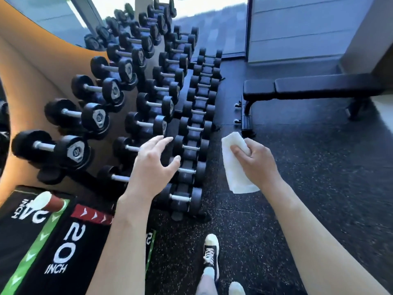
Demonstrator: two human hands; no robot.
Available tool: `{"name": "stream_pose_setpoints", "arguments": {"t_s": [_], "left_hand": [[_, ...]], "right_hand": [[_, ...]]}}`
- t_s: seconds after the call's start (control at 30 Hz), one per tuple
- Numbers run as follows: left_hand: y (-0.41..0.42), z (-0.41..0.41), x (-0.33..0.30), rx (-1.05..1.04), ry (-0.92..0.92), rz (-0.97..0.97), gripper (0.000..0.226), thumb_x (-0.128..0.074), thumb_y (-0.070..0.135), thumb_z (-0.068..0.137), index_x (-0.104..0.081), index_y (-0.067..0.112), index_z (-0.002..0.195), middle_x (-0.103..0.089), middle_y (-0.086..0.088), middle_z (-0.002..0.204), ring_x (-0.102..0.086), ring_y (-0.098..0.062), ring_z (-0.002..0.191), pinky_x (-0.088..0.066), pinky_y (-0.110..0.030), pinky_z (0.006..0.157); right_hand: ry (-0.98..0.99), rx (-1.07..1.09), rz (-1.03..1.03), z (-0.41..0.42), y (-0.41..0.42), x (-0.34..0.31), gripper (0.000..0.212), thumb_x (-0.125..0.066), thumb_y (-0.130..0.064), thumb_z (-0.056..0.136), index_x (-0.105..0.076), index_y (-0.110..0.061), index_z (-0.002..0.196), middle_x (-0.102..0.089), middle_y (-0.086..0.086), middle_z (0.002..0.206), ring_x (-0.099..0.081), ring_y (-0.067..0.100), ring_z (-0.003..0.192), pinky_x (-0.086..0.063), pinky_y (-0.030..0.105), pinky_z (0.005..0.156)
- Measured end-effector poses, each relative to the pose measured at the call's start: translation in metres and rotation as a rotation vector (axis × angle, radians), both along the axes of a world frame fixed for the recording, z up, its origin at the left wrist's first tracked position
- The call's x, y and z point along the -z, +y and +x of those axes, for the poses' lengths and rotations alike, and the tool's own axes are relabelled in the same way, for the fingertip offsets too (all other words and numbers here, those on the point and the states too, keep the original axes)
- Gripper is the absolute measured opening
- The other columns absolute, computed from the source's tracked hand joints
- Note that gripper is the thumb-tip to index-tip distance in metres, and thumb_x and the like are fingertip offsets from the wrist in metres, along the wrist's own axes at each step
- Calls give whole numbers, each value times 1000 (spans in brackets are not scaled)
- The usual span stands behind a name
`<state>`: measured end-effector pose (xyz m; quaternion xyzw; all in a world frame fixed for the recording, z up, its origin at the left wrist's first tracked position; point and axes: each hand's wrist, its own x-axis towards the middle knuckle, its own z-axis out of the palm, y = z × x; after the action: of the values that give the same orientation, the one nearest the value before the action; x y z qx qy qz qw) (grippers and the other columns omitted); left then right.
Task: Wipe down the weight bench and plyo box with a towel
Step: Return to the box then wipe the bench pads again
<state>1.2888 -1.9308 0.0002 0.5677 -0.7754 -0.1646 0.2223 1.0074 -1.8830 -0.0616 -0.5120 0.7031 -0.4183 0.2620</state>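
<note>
Two hands reached out over the gym floor (319, 188). The right hand (256, 160) gripped a white towel (236, 167), fingers and thumb curled round its folded upper part while the rest hung down below the palm. The left hand (153, 165) held nothing; its fingers were spread apart and slightly bent, hovering in front of the dumbbell rack (148, 99), which ran away from the camera in three tiers along an orange wall. Whether the fingertips touched a dumbbell could not be told.

At the lower left stood the plyo box (53, 252), black with green stripes and white lettering reading "20 INCH", just beside the near end of the rack and partly hidden by the left forearm. A red-and-white object (47, 201) lay on its top; it was too blurred to name. The bench (308, 88), black and padded, stood on the floor at the upper right, well apart from both hands. A black-and-white shoe (210, 252) showed on the floor below.
</note>
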Motion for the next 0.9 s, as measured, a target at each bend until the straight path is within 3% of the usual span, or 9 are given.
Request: {"name": "stream_pose_setpoints", "arguments": {"t_s": [0.17, 0.37, 0.63, 0.9], "left_hand": [[-59, -42, 15, 104, -19, 22, 59, -70, 41, 96, -54, 31, 151, -44, 6, 160, -29, -13, 153, -32, -51, 126], [-146, -86, 9, 215, 5, -44, 57, -72, 38, 95, -57, 27, 149, -49, 6, 157, -35, -15, 150, -34, -49, 124], [-249, -136, 8, 275, 36, -33, 60, -70, 43, 95, -54, 29, 152, -47, 6, 159, -31, -14, 152, -33, -50, 125], [-307, -218, 14, 322, 41, -48, 60, -68, 44, 95, -54, 28, 151, -48, 7, 158, -34, -15, 151, -33, -50, 125]], "right_hand": [[60, 75, 7, -31, -34, 12, 44, -61, -43, 101, -47, -12, 74, -54, 6, 67, -53, 25, 64, -39, 36, 58], [168, 150, -8, -66, -98, -1, 43, -62, -40, 102, -42, -21, 69, -48, -3, 65, -48, 13, 62, -33, 33, 56], [206, 233, -11, -110, -177, -8, 51, -61, -45, 101, -40, -9, 72, -43, 2, 64, -43, 21, 60, -34, 38, 58], [182, 298, -5, -183, -216, -10, 51, -61, -45, 101, -36, -15, 69, -40, -3, 62, -40, 18, 59, -33, 37, 58]]}}
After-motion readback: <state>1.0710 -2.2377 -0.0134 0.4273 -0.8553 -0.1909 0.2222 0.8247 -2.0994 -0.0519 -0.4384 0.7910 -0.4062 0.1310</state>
